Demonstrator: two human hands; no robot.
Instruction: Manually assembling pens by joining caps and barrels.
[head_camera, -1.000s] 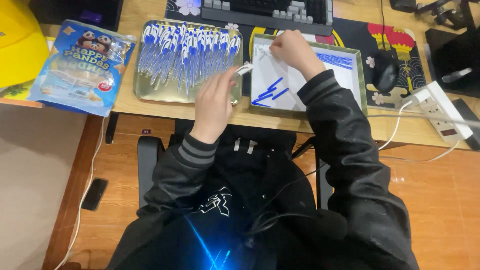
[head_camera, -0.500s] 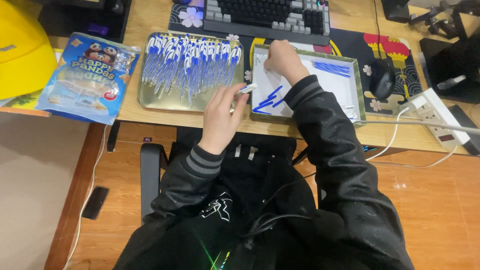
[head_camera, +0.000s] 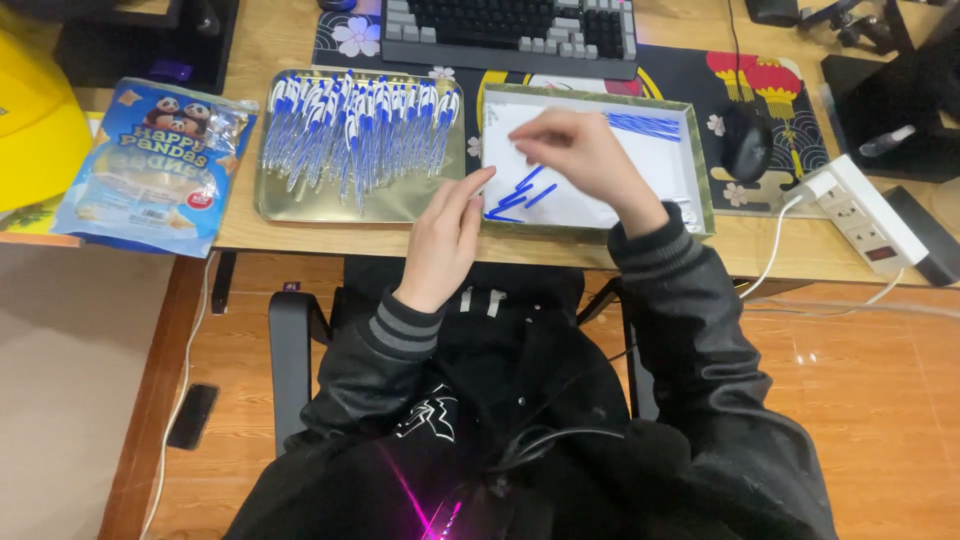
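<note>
A wooden desk (head_camera: 300, 235) is being viewed from above, with a seated person's two hands being held over its near edge. The left hand (head_camera: 445, 235) is being rested flat, fingers stretched and slightly spread, nothing gripped, its fingertips lying at the gap between two trays. The right hand (head_camera: 580, 160) is being held over a green-rimmed tray (head_camera: 700, 165) lined with white paper, fingers curled loosely downward; whether anything is being pinched cannot be told. A few loose blue pen refills (head_camera: 520, 195) are lying on the paper just beside the left fingertips, below the right hand, and a tidy row of blue refills (head_camera: 645, 124) is lying at the tray's far side.

To the left, a gold metal tray (head_camera: 300, 205) is being filled by a dense heap of blue-and-white pens (head_camera: 355, 125). Further left, a blue snack bag (head_camera: 155, 170) is overhanging the desk edge, near a yellow object (head_camera: 35, 120). Behind the trays, a keyboard (head_camera: 510, 30) is closing off the far side. A black mouse (head_camera: 745, 140) and a white power strip (head_camera: 860, 210) are crowding the right. Open room is being left only along the narrow strip of desk in front of the trays.
</note>
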